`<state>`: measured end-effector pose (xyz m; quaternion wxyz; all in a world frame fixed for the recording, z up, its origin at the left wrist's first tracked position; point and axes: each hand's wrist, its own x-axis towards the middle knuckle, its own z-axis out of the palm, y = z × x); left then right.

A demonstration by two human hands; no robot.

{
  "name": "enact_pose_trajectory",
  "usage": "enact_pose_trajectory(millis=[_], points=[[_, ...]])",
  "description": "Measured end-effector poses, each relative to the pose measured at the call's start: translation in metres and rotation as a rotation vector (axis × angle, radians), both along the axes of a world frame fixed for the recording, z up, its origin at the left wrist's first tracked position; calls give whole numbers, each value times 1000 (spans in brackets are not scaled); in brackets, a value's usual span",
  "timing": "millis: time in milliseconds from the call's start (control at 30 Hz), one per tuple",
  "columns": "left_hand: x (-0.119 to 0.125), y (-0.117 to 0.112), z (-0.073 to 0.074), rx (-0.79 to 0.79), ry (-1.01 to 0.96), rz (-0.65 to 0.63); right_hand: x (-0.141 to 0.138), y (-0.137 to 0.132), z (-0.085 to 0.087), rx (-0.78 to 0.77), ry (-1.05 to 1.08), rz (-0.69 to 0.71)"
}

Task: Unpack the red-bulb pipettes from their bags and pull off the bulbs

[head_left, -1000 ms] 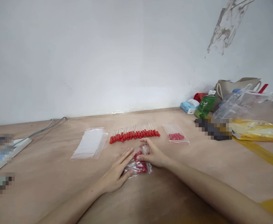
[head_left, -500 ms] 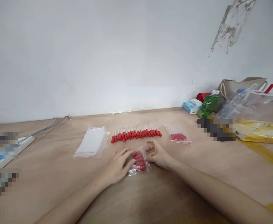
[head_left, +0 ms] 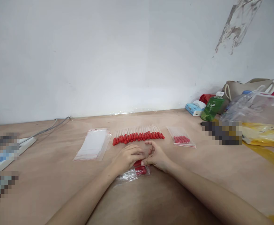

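Observation:
A clear zip bag (head_left: 130, 175) lies on the table between my hands, with several red rubber-bulbed droppers (head_left: 140, 169) inside, partly hidden by fingers. My left hand (head_left: 128, 157) rests over the bag's upper left, its fingers bent and closed on the plastic. From the right, my right hand (head_left: 156, 157) closes its thumb and fingers at the bag's sealing edge, beside the red bulbs. Just beyond both hands is a row of loose droppers (head_left: 139, 136), red bulbs toward me and thin clear stems pointing away.
Left of the row lies a stack of flat zip bags (head_left: 92, 144). A filled zip bag (head_left: 181, 137) with red-bulbed droppers is to the right. Farther right stand a tissue pack (head_left: 194, 109), a green bottle (head_left: 212, 107) and plastic bags (head_left: 246, 106). A power strip (head_left: 27, 147) sits far left.
My left hand has moved right and covers more of the bag. The bag has turned slightly, its clear end out toward lower left. My right thumb has come in over its edge.

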<state>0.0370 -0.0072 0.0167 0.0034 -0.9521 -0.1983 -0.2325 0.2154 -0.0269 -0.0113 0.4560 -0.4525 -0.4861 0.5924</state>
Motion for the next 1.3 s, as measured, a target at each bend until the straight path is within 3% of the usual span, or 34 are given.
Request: enact_pose_trajectory(millis=[233, 367, 433, 600, 733, 1100, 1300], points=[[1, 3, 0, 116, 151, -66, 0, 1, -4, 74, -45, 1], [0, 2, -1, 137, 181, -1, 6, -2, -3, 174, -5, 182], [-3, 2, -1, 128, 186, 41, 10, -4, -2, 386, -109, 202], [-5, 1, -1, 70, 190, 95, 15, -6, -4, 1080, -591, 37], [-6, 0, 0, 37, 174, 94, 12, -2, -6, 1364, -822, -137], [-6, 1, 1, 46, 256, -9, 6, 0, 0, 1533, -1130, -51], [-14, 2, 14, 64, 185, -6, 13, 1, 3, 1512, -1170, 67]])
